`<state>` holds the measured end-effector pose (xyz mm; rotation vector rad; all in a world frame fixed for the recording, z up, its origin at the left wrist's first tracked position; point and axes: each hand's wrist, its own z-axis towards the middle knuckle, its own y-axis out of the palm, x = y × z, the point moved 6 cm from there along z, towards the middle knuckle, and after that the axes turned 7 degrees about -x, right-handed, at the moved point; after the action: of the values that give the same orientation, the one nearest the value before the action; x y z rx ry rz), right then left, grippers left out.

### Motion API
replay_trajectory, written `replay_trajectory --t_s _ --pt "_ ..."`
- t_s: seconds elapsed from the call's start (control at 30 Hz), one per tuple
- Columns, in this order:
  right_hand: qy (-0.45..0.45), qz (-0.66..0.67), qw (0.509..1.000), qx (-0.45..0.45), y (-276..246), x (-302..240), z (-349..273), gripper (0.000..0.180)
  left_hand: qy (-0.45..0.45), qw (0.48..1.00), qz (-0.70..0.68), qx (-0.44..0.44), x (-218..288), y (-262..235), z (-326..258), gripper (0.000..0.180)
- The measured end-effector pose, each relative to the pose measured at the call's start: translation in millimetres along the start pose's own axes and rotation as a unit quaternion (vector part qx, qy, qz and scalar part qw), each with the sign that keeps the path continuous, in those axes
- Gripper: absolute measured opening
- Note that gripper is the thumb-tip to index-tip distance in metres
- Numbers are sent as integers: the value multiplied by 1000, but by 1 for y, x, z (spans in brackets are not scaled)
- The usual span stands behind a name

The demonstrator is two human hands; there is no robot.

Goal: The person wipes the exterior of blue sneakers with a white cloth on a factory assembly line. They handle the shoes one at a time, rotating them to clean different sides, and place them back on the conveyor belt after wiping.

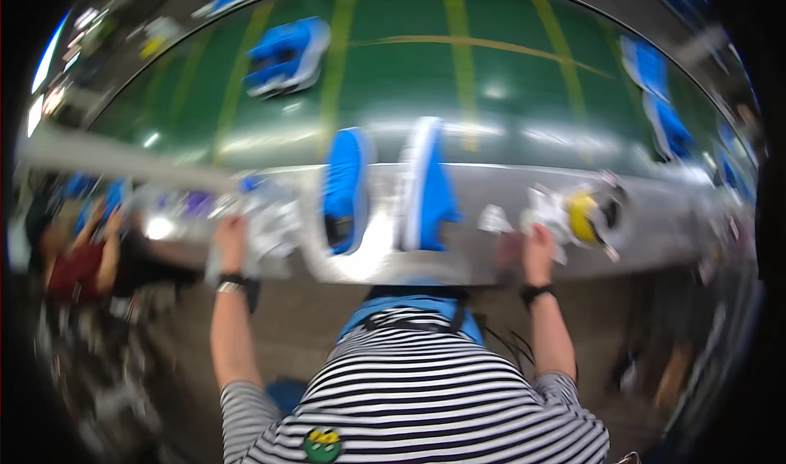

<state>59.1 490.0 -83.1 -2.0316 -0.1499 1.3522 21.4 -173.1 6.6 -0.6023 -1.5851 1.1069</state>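
Observation:
Two blue shoes lie on the metal ledge before me, between my hands: the left shoe [347, 187] shows its blue upper, and the right shoe [427, 187] rests on its side with its white sole toward the left one. My left hand [232, 241] is closed beside a heap of crumpled clear and white wrapping [274, 218]; blur hides what its fingers hold. Over the ledge's right part, my right hand [539, 255] is also closed, next to white crumpled paper [547, 209] and a blurred reddish-brown patch [509, 250]. What it holds, if anything, cannot be made out.
Beyond the metal ledge [483, 268] runs a green conveyor belt [393, 79] with yellow stripes. It carries more blue shoes [286, 55], and others [657, 96] at the far right. A yellow tape roll [582, 217] sits right of my right hand. Another person [78, 268] works at the left.

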Motion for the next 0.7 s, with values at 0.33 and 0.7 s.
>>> replay_trajectory --t_s 0.33,0.7 --pt "-121 221 962 -109 49 -111 -49 14 -62 972 -227 -12 -16 -33 -18 17" --pt "-404 180 824 -355 193 -354 -195 31 49 859 -453 -236 117 -19 -53 11"
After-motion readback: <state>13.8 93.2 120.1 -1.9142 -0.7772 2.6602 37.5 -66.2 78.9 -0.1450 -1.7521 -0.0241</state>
